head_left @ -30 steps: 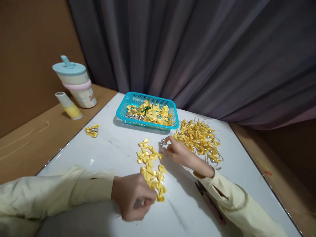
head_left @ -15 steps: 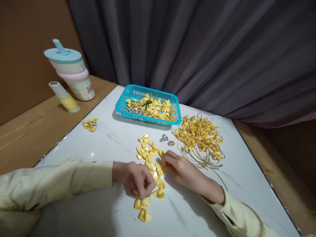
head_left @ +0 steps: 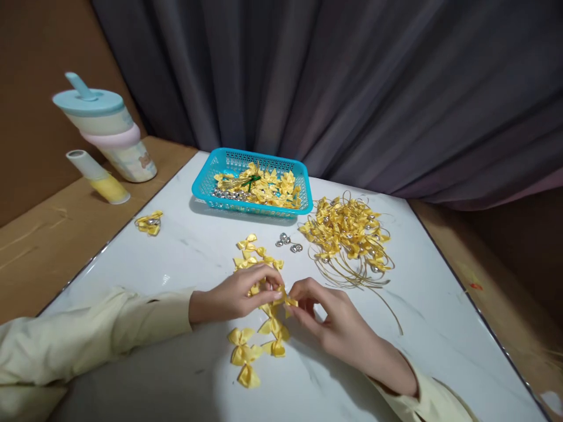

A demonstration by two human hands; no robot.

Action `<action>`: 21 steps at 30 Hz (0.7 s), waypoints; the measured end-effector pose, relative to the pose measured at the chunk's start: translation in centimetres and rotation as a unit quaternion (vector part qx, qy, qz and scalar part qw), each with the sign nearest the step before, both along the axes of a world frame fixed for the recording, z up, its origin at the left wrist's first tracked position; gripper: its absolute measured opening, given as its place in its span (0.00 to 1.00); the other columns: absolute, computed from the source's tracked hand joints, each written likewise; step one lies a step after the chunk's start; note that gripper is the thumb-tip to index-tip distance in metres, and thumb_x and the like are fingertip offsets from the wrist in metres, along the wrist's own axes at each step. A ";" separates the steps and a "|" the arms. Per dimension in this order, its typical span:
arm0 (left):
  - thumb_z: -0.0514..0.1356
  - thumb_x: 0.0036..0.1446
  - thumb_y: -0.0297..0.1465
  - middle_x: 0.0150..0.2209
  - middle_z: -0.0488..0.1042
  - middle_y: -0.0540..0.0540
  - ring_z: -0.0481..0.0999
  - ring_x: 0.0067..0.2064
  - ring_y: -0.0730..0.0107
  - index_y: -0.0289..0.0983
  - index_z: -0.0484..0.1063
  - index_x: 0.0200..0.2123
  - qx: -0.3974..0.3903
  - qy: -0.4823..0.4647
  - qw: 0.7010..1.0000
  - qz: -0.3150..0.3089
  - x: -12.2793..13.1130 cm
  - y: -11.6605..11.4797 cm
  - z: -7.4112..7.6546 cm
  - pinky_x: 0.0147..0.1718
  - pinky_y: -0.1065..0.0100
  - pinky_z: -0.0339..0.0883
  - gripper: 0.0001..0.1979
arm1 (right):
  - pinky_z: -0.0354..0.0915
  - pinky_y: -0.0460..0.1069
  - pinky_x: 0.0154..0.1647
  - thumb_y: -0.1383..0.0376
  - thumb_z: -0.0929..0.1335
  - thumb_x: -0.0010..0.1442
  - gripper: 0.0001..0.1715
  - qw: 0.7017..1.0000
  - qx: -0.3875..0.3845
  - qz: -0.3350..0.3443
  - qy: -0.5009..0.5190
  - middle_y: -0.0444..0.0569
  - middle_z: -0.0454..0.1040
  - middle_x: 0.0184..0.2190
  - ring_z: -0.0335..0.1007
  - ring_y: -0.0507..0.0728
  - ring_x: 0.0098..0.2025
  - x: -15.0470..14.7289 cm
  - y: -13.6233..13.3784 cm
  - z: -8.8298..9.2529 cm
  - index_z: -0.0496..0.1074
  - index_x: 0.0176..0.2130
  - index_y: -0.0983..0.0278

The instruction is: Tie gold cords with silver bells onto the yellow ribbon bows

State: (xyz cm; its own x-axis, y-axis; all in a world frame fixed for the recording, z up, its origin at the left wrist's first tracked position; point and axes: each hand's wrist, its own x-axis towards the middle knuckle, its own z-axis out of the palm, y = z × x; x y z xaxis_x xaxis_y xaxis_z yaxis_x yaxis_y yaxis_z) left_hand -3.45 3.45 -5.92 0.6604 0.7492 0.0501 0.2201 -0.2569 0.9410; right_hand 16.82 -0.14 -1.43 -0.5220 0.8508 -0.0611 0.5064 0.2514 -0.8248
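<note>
A small yellow ribbon bow (head_left: 291,302) is pinched between the thumb and fingers of my right hand (head_left: 336,313). My left hand (head_left: 240,291) is closed at the fingertips on the same bow's left side, and its fingers partly hide it. Under and around my hands lie loose yellow satin bows (head_left: 271,322) in a rough double column. More bows (head_left: 248,376) reach toward the table's near side. Just beyond my hands are several small silver bells or beads (head_left: 285,239), too small to tell which.
A blue perforated basket (head_left: 253,211) holds bows, silver pieces and a tied bundle. Right of it lies a heap of bows on golden cords (head_left: 347,234). One corded bow (head_left: 150,223) rests at left, near a lidded tumbler (head_left: 118,140) and a spool-like tube (head_left: 103,181). A dark curtain (head_left: 281,76) hangs behind.
My left hand has moved up and turned from a loose curl to a pinch beside my right hand. The right hand has taken a bow off the table. The view has shifted slightly.
</note>
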 end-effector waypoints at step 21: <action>0.49 0.63 0.37 0.35 0.69 0.47 0.69 0.35 0.70 0.36 0.62 0.44 -0.031 -0.126 0.991 0.029 1.1 -2.2 0.0 0.35 0.68 0.63 0.12 | 0.59 0.45 0.28 0.65 0.64 0.60 0.07 0.998 -0.055 0.033 0.000 0.43 0.69 0.24 0.63 0.51 0.25 1.4 0.1 0.5 0.61 0.30 0.63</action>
